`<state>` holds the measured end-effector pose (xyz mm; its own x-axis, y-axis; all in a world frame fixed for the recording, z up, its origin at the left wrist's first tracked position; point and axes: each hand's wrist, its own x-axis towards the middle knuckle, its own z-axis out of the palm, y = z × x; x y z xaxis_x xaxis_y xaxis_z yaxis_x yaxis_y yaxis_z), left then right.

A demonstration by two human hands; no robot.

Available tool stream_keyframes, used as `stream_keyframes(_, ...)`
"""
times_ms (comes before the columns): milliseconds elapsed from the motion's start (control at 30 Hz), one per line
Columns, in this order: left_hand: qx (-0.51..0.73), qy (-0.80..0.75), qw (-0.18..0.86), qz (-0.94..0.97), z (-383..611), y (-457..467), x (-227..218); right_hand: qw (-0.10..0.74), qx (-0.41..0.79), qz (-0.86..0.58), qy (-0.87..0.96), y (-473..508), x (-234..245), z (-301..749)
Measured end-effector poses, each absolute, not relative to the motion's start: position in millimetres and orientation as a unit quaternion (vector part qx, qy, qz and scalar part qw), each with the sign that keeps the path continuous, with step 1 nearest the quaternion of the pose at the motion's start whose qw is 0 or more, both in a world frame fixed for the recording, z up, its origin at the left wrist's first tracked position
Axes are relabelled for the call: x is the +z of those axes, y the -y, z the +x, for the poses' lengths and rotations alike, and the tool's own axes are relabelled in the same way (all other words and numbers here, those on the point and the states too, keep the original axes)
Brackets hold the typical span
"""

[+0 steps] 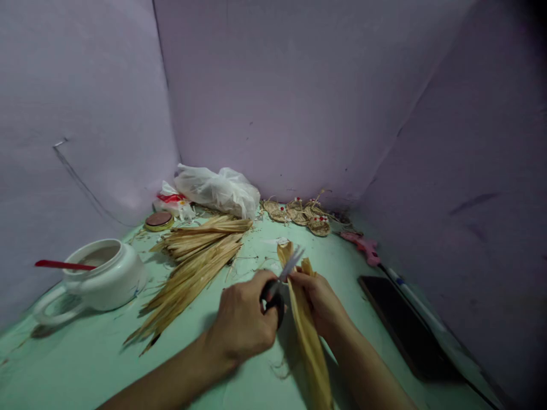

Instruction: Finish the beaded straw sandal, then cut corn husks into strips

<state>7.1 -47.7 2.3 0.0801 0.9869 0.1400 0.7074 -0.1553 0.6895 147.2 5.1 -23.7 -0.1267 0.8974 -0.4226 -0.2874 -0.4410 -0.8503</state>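
My left hand [248, 316] is closed around the black handles of a pair of scissors [276, 297]. The scissor blades point up and to the right, blurred, against the upper part of a long dried leaf [308, 341]. My right hand [318, 299] pinches this yellowish-brown leaf near its top, and its lower part hangs toward the near edge of the view. Whether the blades are cutting into the leaf I cannot tell. Left of my hands lies a fanned bundle of similar dried leaves [192, 267] on the pale green table [243, 387].
A white pot [113, 282] with a red stick [64, 265] stands at left. Behind lie a plastic bag [217, 191], a round tin [159, 221] and several woven pieces with red beads [318, 226]. At right are a pink glue gun [363, 246] and a dark phone [408, 327], near the wall.
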Motion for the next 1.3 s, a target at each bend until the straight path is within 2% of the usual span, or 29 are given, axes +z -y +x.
stream_keyframes(100, 0.253, -0.654, 0.185, 0.689, -15, 32, 11, 0.422, 0.650, -0.533, 0.340, -7, -17, 154)
stream_keyframes(300, 0.178, -0.613, 0.196, 0.744, -37, 16, 11, 0.382, 0.631, -0.541, 0.405, -6, -11, 163)
stream_keyframes(700, 0.180, -0.553, 0.268, 0.768, -47, 13, 9, 0.294, 0.580, -0.524, 0.550, -3, -14, 162)
stream_keyframes(900, 0.174, -0.529, 0.301, 0.774, -47, 14, 5, 0.333, 0.549, -0.487, 0.592, -1, -6, 160)
stream_keyframes(1100, 0.166, -0.524, 0.274, 0.789, -44, 17, 1, 0.391, 0.497, -0.554, 0.541, -3, -10, 156)
stream_keyframes(1300, 0.147, -0.537, 0.251, 0.792, -38, 20, 1, 0.413, 0.509, -0.560, 0.507, 1, -4, 149)
